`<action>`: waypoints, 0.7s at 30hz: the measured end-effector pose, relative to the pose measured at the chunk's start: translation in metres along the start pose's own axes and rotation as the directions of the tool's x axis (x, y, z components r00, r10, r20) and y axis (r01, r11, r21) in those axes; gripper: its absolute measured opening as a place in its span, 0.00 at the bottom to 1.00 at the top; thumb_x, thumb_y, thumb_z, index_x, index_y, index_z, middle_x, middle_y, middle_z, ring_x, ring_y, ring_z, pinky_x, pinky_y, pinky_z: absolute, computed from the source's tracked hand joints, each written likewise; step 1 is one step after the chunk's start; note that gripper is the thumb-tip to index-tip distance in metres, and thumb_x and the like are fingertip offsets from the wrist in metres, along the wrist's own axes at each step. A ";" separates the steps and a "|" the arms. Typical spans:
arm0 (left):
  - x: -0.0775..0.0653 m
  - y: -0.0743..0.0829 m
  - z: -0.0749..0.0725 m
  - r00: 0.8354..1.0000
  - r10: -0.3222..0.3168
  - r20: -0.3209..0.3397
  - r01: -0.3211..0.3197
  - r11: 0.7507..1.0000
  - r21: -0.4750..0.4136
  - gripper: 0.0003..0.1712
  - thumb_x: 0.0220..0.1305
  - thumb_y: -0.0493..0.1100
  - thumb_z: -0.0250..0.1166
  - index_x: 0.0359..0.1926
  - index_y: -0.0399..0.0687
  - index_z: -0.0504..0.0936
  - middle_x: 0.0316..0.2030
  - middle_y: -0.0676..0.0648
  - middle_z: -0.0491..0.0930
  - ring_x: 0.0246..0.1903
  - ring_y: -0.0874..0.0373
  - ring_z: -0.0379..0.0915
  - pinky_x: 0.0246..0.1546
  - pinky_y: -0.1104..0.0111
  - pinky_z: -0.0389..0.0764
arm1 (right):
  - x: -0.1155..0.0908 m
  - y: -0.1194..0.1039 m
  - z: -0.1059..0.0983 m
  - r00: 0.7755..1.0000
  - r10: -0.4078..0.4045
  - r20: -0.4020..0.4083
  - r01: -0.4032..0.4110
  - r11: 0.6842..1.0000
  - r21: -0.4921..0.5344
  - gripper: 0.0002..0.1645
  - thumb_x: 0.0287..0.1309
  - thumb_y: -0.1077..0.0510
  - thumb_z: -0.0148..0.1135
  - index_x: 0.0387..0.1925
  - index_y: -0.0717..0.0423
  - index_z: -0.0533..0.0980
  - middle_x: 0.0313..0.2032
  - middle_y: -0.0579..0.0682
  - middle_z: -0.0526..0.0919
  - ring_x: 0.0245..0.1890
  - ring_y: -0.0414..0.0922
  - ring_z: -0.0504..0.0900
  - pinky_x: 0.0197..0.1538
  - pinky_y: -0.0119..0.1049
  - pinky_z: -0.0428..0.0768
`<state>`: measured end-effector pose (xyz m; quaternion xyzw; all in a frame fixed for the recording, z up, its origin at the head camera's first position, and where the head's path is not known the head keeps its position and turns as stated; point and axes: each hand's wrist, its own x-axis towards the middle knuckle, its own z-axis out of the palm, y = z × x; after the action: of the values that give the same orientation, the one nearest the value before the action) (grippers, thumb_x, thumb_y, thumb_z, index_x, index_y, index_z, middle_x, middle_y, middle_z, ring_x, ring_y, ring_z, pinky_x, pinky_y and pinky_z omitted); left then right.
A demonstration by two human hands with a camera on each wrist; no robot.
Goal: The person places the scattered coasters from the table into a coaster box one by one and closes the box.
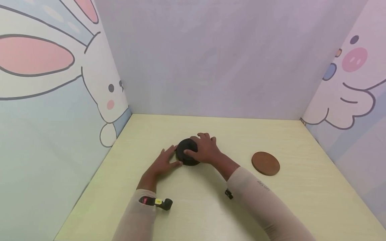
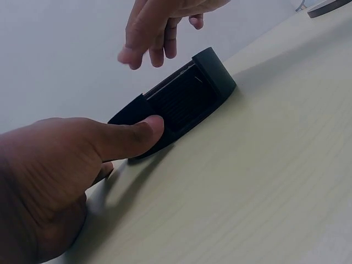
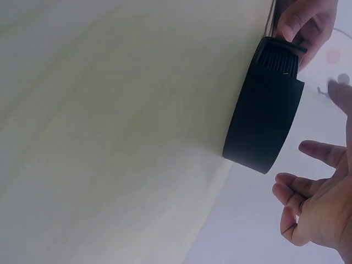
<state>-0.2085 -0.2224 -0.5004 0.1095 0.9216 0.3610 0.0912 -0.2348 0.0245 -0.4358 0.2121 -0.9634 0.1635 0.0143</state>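
Observation:
A round black coaster holder (image 1: 190,162) with a cut-out in its side stands on the table. Through that gap a stack of thin dark ridged layers (image 2: 181,99) shows in the left wrist view. My left hand (image 1: 162,164) grips the holder's left side, the thumb on its front wall and the other fingers partly hidden behind. Over the right part of the holder hovers my right hand (image 1: 206,149), fingers spread and apart from it in both wrist views, holding nothing. A brown round coaster (image 1: 265,163) lies flat to the right.
The pale wooden table (image 1: 193,211) meets a plain grey wall (image 1: 205,67) at the back. Side panels with a cartoon rabbit (image 1: 102,80) and a cartoon pig (image 1: 340,83) border it left and right. Small black devices (image 1: 164,203) sit at both sleeves.

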 end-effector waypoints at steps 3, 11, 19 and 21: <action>0.000 0.001 0.000 1.000 0.005 0.000 -0.005 1.000 -0.006 0.52 0.72 0.64 0.70 0.88 0.59 0.58 0.88 0.41 0.51 0.88 0.29 0.32 0.86 0.30 0.44 | -0.001 0.004 -0.003 0.999 0.026 -0.026 -0.024 0.999 0.046 0.40 0.78 0.28 0.53 0.75 0.49 0.76 0.75 0.61 0.75 0.77 0.62 0.70 0.70 0.68 0.71; -0.001 0.005 -0.001 1.000 0.012 0.001 -0.012 1.000 0.002 0.52 0.72 0.63 0.71 0.88 0.57 0.58 0.88 0.41 0.51 0.88 0.31 0.32 0.87 0.32 0.43 | -0.002 0.016 -0.012 0.995 0.077 -0.063 -0.066 0.986 0.156 0.38 0.86 0.33 0.39 0.70 0.52 0.80 0.72 0.60 0.78 0.76 0.62 0.71 0.68 0.69 0.70; 0.000 0.000 0.001 1.000 0.021 -0.008 -0.020 1.000 0.012 0.52 0.72 0.66 0.70 0.88 0.59 0.57 0.88 0.40 0.51 0.88 0.29 0.33 0.86 0.31 0.42 | -0.003 0.024 -0.013 0.992 0.111 -0.060 -0.099 0.979 0.179 0.40 0.85 0.32 0.37 0.72 0.52 0.79 0.73 0.61 0.76 0.77 0.63 0.69 0.69 0.70 0.68; 0.000 0.000 0.001 1.000 0.023 -0.008 -0.023 1.000 0.009 0.52 0.72 0.65 0.70 0.88 0.59 0.58 0.88 0.40 0.51 0.88 0.29 0.33 0.86 0.31 0.42 | -0.005 0.026 -0.013 0.991 0.117 -0.064 -0.103 0.978 0.184 0.40 0.85 0.32 0.37 0.72 0.52 0.79 0.74 0.61 0.76 0.77 0.64 0.69 0.69 0.71 0.68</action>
<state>-0.2086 -0.2216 -0.5016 0.1190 0.9224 0.3581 0.0828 -0.2420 0.0532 -0.4325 0.1527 -0.9537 0.2583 0.0221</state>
